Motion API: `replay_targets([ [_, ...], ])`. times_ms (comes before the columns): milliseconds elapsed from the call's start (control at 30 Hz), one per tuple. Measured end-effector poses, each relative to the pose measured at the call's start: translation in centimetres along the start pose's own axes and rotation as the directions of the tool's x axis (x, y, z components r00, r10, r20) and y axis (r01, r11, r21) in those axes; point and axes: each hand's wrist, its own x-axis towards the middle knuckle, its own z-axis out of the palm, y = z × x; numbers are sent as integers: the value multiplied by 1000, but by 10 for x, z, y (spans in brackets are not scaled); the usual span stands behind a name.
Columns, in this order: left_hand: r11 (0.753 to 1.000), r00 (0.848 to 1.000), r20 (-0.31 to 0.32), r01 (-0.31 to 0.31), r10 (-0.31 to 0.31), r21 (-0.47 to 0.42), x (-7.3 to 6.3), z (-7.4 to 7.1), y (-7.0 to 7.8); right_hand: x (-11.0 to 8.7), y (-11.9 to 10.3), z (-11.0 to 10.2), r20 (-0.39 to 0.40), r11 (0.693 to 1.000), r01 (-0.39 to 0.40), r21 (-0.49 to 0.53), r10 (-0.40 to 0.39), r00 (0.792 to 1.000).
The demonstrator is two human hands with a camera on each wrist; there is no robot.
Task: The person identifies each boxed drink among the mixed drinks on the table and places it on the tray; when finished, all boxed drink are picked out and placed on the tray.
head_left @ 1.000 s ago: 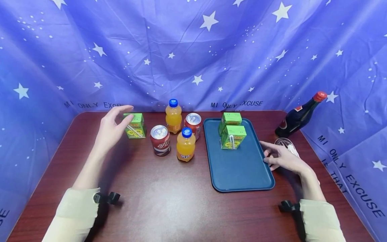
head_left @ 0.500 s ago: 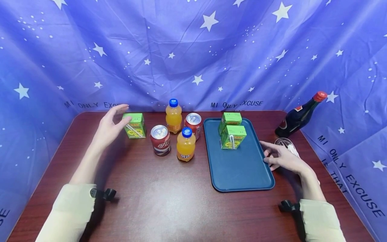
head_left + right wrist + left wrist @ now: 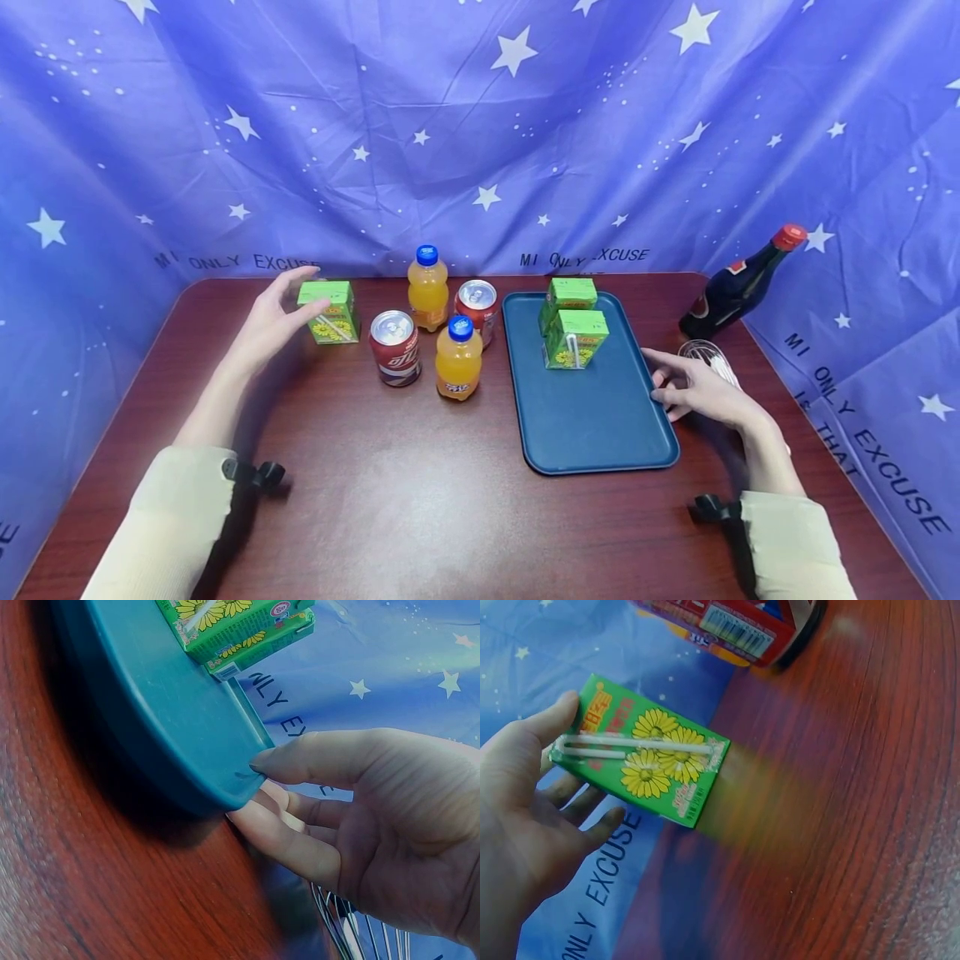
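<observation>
In the head view my left hand (image 3: pixel 273 321) is at a green drink carton (image 3: pixel 334 321) at the table's back left. Its thumb lies across the carton's front and its fingers reach behind; the left wrist view shows the carton (image 3: pixel 649 754), with yellow flowers and a white straw, between them. My right hand (image 3: pixel 701 387) pinches the right rim of a dark blue tray (image 3: pixel 592 433), thumb on top and fingers beneath, as the right wrist view shows. Two similar cartons stand on the tray's far half, the front carton (image 3: pixel 576 342) partly covering the rear carton (image 3: pixel 572 293).
Between carton and tray stand a front can (image 3: pixel 396 354), a rear can (image 3: pixel 478 304), and orange drink bottles, one behind (image 3: pixel 428 296) and one in front (image 3: pixel 458 362). A dark red-capped bottle (image 3: pixel 735 287) leans at right, near a wire whisk (image 3: pixel 708 354). A starry curtain (image 3: pixel 480 150) encloses the table.
My left hand first drew back slightly left, then closed in on the carton, its thumb now over the front. The right hand stays at the tray rim. The head view shifted slightly.
</observation>
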Motion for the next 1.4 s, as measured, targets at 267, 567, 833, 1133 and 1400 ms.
replay_targets([
  [267, 998, 1000, 17, 23, -22, -54, 0, 0, -9, 1, 1, 0, 1, 1000, 2, 7, -2, 1000],
  [567, 998, 998, 29, 50, -49, -43, 0, 1, -14, 1, 1, 0, -4, 1000, 0, 0, 0, 1000],
  [833, 998, 999, 40, 29, -27, -54, 2, 1, -16, 1, 1, 0, -4, 1000, -2, -1, 2, 1000],
  [1133, 999, 999, 40, 28, -27, -29, 3, -1, -17, 0, 1, 0, -4, 1000, -2, -3, 2, 1000],
  [1400, 1000, 1000, 8, 29, -29, -11, 3, 1, -20, 0, 1, 0, -9, 1000, -7, -5, 7, 1000],
])
